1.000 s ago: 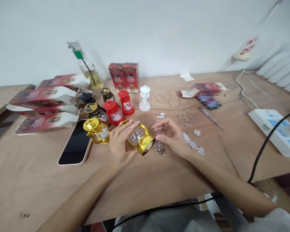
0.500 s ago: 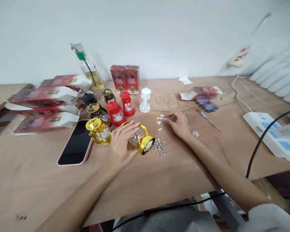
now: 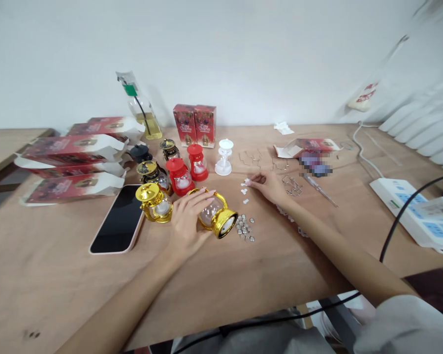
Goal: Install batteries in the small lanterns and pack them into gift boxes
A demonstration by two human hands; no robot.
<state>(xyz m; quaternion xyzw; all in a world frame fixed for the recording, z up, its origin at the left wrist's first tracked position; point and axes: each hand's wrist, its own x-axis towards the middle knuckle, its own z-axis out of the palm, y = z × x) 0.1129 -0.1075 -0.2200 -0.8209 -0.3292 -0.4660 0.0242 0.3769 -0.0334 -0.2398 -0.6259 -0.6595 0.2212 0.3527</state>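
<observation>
My left hand (image 3: 187, 221) is wrapped round a small gold lantern (image 3: 209, 212), which lies tilted with its round base turned towards the lower right. A white disc shows inside the base. My right hand (image 3: 268, 188) has its thumb and fingertips pinched at a small white piece (image 3: 247, 182), whose exact shape is partly hidden. More small white pieces (image 3: 245, 201) lie just below those fingertips. Beside the lantern's base is a pile of silver button cells (image 3: 243, 227). A second gold lantern (image 3: 161, 208) stands left of my left hand.
Red lanterns (image 3: 179, 178), black-and-gold lanterns (image 3: 150, 173) and a white lantern part (image 3: 224, 160) stand behind. A phone (image 3: 116, 221) and red boxes (image 3: 74, 189) lie left. Bent wires (image 3: 292, 186), a screwdriver (image 3: 319, 189) and a power strip (image 3: 409, 209) are right.
My right fingertips have shifted slightly left onto the small white piece. The left hand keeps its hold on the gold lantern. The whole view has moved a little.
</observation>
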